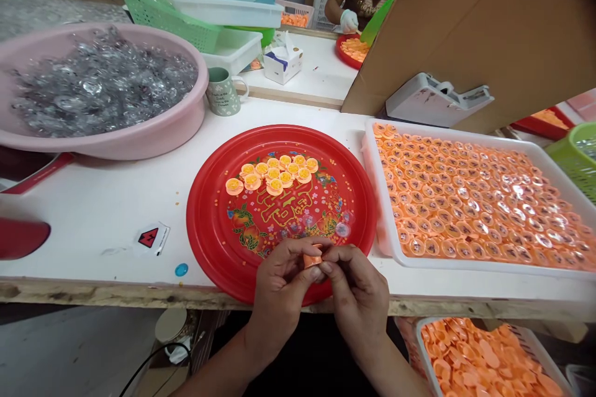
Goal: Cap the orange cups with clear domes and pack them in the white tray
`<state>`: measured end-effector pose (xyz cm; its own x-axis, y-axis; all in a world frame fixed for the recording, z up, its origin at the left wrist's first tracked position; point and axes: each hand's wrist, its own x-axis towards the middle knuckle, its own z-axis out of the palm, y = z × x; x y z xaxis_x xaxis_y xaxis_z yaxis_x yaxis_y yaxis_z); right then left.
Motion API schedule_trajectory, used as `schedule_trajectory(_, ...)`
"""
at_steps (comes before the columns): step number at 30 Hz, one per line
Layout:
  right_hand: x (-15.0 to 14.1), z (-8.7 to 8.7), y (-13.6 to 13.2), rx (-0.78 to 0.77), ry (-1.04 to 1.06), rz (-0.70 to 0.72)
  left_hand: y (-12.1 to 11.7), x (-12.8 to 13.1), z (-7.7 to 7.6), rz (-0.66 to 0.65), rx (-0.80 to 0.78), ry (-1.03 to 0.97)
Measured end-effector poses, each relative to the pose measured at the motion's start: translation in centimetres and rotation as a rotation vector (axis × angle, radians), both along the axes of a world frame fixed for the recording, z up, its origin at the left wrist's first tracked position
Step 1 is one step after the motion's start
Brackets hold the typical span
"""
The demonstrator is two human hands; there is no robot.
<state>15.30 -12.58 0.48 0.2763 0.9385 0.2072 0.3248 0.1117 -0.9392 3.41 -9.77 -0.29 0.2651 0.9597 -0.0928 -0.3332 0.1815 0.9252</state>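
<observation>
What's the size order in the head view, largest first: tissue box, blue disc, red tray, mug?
1. Red tray
2. Mug and tissue box: too alike to rank; the box sits farther back
3. Blue disc

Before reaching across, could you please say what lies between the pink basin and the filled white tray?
The head view shows the green mug, then the red tray, with left hand and right hand over its near edge.
</observation>
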Motion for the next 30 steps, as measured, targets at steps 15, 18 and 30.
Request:
schedule_trajectory(15,1.7,-1.8,1.1,-0.097,-0.099,0.141,1.1,-0.1,0.2,-0.080,0.097,0.127)
schedule_trajectory(18,1.5,-1.0,2.0,-0.104,-0.088,0.223,1.4,-0.8,-0.4,-0.178,0.122,0.177)
schedule_trajectory(30,1.6,1.7,6.1,-0.155,-0.139,0.317,4.3,-0.2,-0.9,-0.145,-0.074,0.207)
